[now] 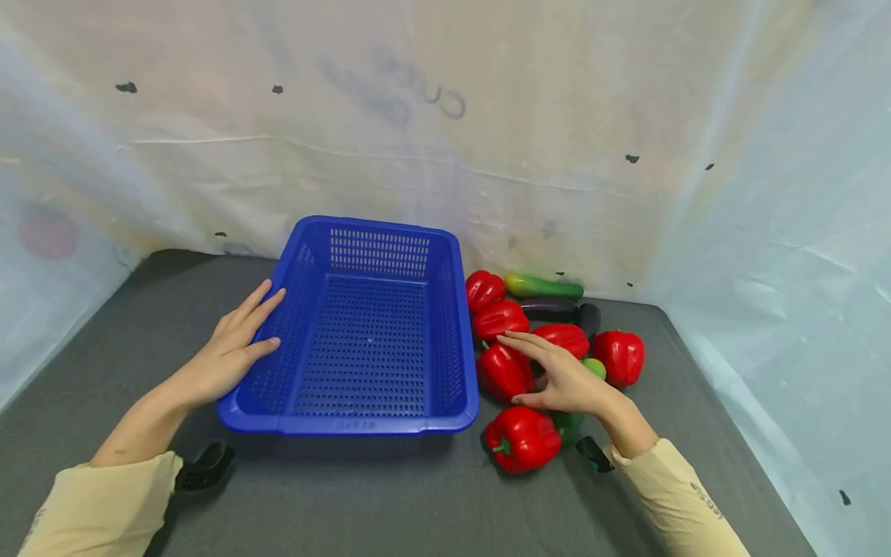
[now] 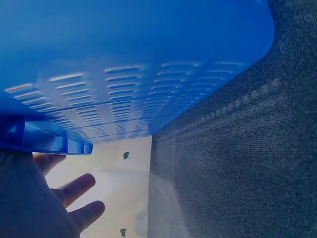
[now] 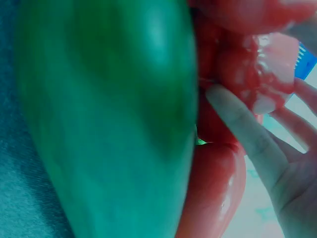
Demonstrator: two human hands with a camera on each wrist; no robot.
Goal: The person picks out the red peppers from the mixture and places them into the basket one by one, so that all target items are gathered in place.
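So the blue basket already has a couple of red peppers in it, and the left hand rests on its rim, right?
Not quite. The blue basket is empty in the head view; the red peppers lie on the mat beside it. The left hand does rest on its rim.

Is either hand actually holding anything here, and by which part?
Nothing is gripped. The left hand rests flat on the blue plastic basket's left rim; the right hand lies open against a red pepper.
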